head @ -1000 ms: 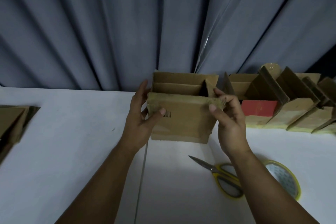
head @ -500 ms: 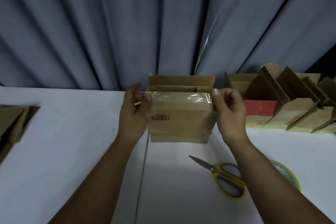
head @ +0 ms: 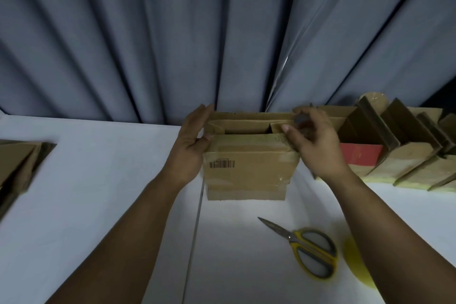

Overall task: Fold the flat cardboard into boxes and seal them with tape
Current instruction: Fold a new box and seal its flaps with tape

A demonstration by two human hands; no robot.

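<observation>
A brown cardboard box (head: 249, 170) with a barcode label stands on the white table, its top flaps open. A strip of clear tape (head: 249, 139) lies across its upper front edge. My left hand (head: 192, 148) lies flat against the box's left side, fingers straight and thumb on the front. My right hand (head: 313, 140) pinches the box's upper right corner between thumb and fingers, where the tape strip ends. Yellow-handled scissors (head: 306, 249) lie in front of the box to the right. A yellow tape roll (head: 352, 261) beside them is mostly hidden by my right forearm.
A row of folded boxes (head: 404, 158), one with a red face, leans along the back right of the table. A stack of flat cardboard (head: 17, 163) lies at the left edge. A grey curtain (head: 222, 32) hangs right behind the table.
The tape strip that both hands held stretched over the box now lies on its front edge. My left hand moved to the box's side; my right hand went to the upper right corner.
</observation>
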